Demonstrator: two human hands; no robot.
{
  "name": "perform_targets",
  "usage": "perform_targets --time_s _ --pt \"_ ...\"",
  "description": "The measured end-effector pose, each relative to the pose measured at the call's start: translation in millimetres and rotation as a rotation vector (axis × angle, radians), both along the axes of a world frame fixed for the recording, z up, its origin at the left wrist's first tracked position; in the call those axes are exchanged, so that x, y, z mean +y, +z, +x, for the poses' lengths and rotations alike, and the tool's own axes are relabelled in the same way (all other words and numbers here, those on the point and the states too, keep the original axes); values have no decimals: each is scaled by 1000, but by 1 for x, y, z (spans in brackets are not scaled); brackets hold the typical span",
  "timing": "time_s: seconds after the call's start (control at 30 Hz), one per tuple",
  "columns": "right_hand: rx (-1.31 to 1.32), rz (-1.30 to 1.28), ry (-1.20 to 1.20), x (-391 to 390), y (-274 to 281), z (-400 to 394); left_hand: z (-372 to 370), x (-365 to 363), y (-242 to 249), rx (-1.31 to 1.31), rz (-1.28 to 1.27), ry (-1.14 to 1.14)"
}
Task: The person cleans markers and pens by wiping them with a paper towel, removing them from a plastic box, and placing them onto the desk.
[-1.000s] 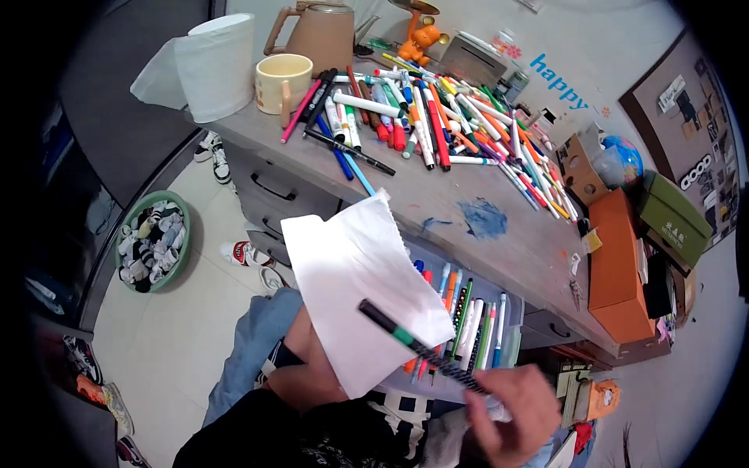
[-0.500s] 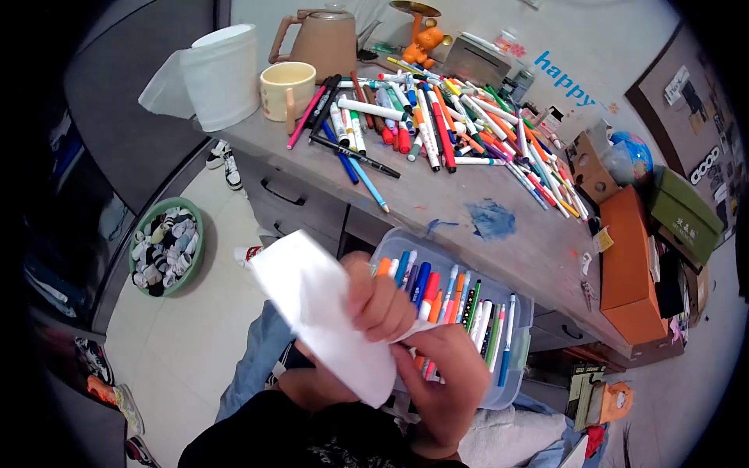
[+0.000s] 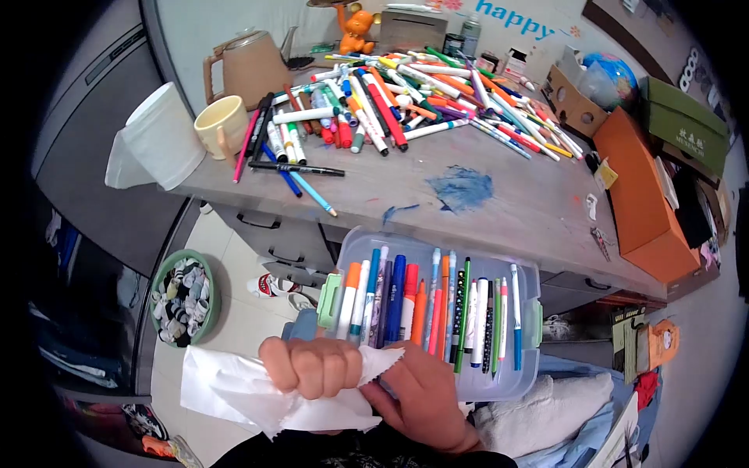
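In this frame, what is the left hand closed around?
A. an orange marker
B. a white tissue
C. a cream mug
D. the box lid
B: the left hand is fisted in a tight grip on the white tissue, which bunches out to either side of it, with the right hand touching the tissue's other end in front of the clear pen box.

left hand (image 3: 312, 366) clutching tissue (image 3: 234, 390), pen box (image 3: 437, 312)

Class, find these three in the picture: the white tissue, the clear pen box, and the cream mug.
white tissue (image 3: 226, 390), head view, on its crumpled left part.
clear pen box (image 3: 530, 343), head view, on its right wall.
cream mug (image 3: 221, 129), head view, on its outer side.
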State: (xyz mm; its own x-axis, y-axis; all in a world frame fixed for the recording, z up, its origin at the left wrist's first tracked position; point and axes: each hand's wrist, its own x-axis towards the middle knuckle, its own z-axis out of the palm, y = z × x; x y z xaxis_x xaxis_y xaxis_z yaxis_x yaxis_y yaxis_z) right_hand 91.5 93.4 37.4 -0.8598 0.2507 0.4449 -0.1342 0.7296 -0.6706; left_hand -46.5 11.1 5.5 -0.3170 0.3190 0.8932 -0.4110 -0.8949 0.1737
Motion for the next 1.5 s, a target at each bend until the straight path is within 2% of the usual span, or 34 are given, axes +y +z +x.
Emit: perform_targets --time_s 0.23,0.33,0.4,0.77,0.87,1.07,1.17,1.23,1.5 --pt "55 26 58 2 1 -1 1 4 -5 -55 38 -26" --pt "-15 30 68 5 10 6 -2 12 -8 -11 115 -119" --pt "-27 51 63 9 15 9 -2 16 -7 -17 80 -276" --pt "-18 62 26 14 15 15 16 20 -2 -129 18 -269" --pt "-21 54 18 14 14 15 18 17 -2 -245 -29 -289" --pt "-43 17 22 14 12 18 8 24 -7 -99 30 -307" --pt "-77 70 74 17 7 20 0 24 -9 13 48 -403" --pt "-1 55 93 18 5 19 1 24 -7 21 45 -380" --pt "-13 46 107 16 8 18 3 22 -5 -18 102 -367"
